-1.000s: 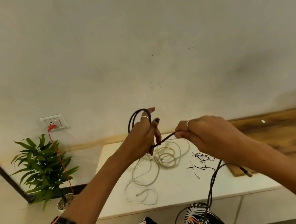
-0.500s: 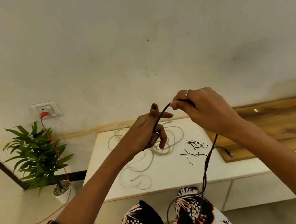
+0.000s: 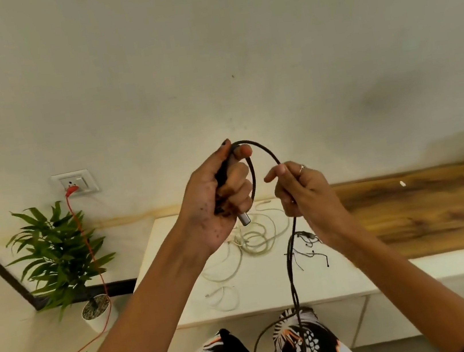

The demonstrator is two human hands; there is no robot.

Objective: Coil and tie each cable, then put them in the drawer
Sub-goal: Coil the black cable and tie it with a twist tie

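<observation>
Black cable (image 3: 263, 150) arches between 2 hands: left (image 3: 219, 198) grips its plug end, right (image 3: 302, 192) pinches the strand.

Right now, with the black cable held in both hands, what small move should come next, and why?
Probably the right hand should bring its strand over to the left hand, closing another loop. The left hand grips the black cable near its plug, one arch spans both hands, and much slack hangs down to the lap.
</observation>
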